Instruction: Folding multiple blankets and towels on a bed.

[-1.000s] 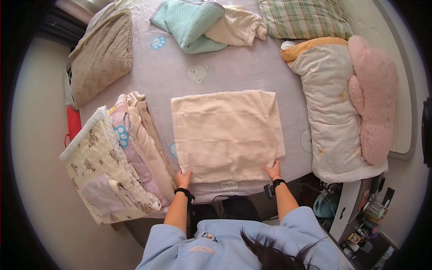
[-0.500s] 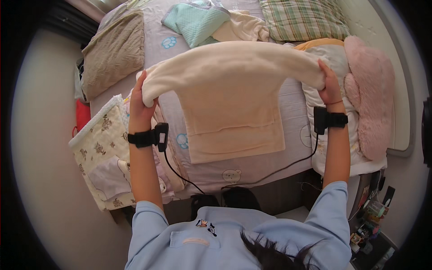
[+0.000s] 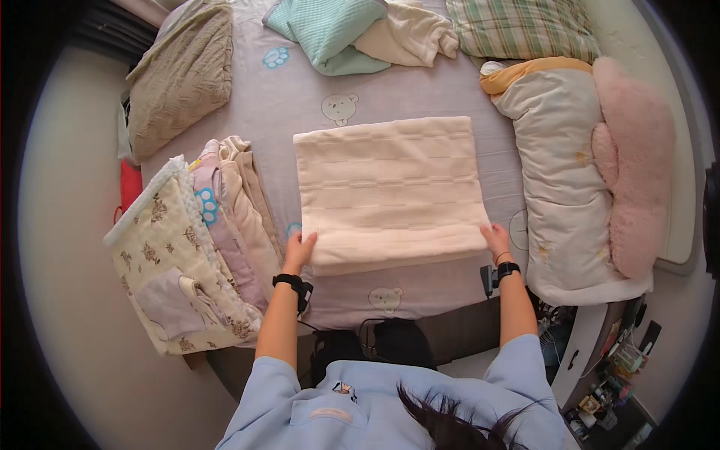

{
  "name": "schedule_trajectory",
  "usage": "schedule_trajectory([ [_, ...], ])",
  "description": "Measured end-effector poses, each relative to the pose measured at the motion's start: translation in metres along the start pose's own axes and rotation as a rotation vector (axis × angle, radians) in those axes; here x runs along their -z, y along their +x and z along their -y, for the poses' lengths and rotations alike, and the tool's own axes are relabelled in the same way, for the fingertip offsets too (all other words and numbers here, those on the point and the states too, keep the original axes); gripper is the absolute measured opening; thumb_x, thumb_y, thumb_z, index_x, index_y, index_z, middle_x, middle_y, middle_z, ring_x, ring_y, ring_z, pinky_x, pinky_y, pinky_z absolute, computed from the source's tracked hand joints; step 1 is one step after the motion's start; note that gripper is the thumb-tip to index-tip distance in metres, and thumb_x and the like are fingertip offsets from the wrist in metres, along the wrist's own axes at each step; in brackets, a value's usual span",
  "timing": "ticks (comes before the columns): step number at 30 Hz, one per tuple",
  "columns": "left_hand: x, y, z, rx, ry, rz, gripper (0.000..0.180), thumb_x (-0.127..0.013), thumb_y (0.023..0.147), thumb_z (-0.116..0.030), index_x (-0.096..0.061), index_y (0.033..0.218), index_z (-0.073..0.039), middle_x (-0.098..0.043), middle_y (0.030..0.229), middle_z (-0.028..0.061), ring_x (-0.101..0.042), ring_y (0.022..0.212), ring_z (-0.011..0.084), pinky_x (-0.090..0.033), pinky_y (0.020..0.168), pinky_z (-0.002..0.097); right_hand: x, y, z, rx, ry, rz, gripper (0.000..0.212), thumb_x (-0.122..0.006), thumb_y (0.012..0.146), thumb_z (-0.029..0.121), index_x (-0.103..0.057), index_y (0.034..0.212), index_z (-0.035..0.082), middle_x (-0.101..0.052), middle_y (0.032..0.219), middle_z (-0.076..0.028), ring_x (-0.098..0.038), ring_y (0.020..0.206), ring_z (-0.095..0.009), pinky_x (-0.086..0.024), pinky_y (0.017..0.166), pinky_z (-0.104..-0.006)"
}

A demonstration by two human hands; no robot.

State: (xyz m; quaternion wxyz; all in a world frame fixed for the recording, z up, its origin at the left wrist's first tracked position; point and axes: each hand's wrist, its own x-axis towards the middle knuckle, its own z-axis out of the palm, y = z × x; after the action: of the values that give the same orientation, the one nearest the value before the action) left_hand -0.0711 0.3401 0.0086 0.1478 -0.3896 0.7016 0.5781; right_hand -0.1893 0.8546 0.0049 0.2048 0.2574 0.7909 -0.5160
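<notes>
A cream towel [image 3: 391,180] lies flat on the bed in front of me, folded into a rectangle with woven bands across it. At its near left corner my left hand [image 3: 298,250] is closed, thumb on top, pinching the edge. My right hand [image 3: 496,241] grips the near right edge in the same way. Along the near side, the layers form a thick fold. Both wrists wear black straps with small devices. The fingertips under the cloth are hidden.
Left of the towel sit folded clothes [image 3: 244,202] and a cream patterned blanket [image 3: 157,232]. A white quilt [image 3: 562,172] and a fluffy pink cushion [image 3: 641,165] lie right. Farther back are a beige pillow [image 3: 184,79], a mint blanket [image 3: 330,34] and a plaid pillow [image 3: 525,30].
Both hands have come down and toward me, closer together. The towel's raised far end has been brought over to the near side, and the cloth now lies flat on the bed.
</notes>
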Motion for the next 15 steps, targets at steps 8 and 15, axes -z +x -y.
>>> schedule_trajectory([
  [8, -0.015, 0.028, 0.061, 0.204, 0.413, -0.014, 0.059, -0.065, 0.07, -0.016, -0.04, 0.119, 0.005, -0.055, 0.1, 0.0214, -0.055, 0.092, 0.0311, -0.044, 0.078, 0.0364, -0.033, 0.016, -0.052, 0.355, -0.381, -0.452, 0.024, -0.063, 0.075, 0.011, -0.055, 0.093, -0.002, -0.06, 0.08, -0.007, -0.057, 0.075, -0.018, -0.046, 0.069, -0.0287],
  [15, -0.028, 0.109, -0.117, -0.389, 0.547, -0.42, 0.064, -0.065, 0.065, -0.012, -0.037, 0.121, 0.003, -0.045, 0.116, 0.0241, -0.042, 0.108, 0.038, -0.035, 0.092, 0.0416, -0.074, 0.059, 0.095, -0.185, -0.192, 0.499, 0.019, -0.064, 0.077, 0.02, -0.059, 0.076, 0.001, -0.06, 0.064, -0.006, -0.059, 0.052, -0.014, -0.044, 0.046, -0.0267],
])
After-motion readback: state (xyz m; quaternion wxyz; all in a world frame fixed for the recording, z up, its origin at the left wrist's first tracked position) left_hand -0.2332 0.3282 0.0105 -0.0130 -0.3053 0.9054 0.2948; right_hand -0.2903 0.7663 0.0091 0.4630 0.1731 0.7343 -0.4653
